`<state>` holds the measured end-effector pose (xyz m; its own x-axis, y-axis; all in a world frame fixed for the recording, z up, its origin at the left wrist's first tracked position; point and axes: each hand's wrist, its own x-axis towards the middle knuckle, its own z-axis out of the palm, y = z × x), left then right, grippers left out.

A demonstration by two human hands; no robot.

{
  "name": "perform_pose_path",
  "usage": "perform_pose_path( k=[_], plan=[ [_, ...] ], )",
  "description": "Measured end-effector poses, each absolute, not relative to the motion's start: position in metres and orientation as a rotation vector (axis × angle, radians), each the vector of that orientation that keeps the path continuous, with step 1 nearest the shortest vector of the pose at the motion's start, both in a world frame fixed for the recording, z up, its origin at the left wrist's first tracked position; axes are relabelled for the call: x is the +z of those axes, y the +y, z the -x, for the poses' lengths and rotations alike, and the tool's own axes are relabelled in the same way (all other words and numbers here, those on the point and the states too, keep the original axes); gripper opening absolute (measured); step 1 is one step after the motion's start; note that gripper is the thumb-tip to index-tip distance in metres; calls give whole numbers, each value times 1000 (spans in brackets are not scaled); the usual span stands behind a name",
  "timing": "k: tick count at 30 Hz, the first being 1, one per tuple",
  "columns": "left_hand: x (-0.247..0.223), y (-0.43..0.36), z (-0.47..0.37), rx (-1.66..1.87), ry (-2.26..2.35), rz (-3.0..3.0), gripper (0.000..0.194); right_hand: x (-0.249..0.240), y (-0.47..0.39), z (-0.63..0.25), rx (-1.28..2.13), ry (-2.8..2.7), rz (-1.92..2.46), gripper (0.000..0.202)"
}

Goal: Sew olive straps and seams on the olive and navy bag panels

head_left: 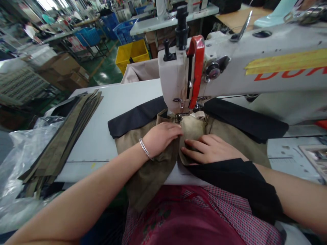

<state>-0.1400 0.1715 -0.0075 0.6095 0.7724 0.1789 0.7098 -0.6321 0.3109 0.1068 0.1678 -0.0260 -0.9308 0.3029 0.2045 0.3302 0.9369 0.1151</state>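
Note:
An olive-brown garment piece (145, 172) with dark navy or black bands (138, 115) lies under the head of a white sewing machine (170, 81). My left hand (163, 136), with a silver bangle at the wrist, is closed on the cloth just left of the presser foot (179, 118); its thumb is hidden. Fingers spread, my right hand (211, 148) lies flat on a lighter olive section (192, 127) in front of the needle area. A black flap (230, 177) of the cloth reaches over my right forearm. Both hands touch the garment, whose front hangs over the table edge.
A stack of olive and dark fabric strips (74, 136) lies on the left of the white table (107, 102), near clear plastic wrapping (30, 146). Beyond stand a yellow crate (133, 54), cardboard boxes (63, 69) and blue crates (88, 36). A red guard (198, 68) fronts the machine head.

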Motion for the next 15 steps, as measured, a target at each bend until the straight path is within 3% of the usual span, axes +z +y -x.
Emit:
perform_pose_path(
  k=[8, 15],
  plan=[
    [-25, 134, 113, 459, 1603, -2634, 32, -28, 160, -112, -106, -2852, 453, 38],
    [-23, 131, 110, 442, 1640, -2625, 31, -23, 174, -115, -94, -2899, 367, 37]
  ],
)
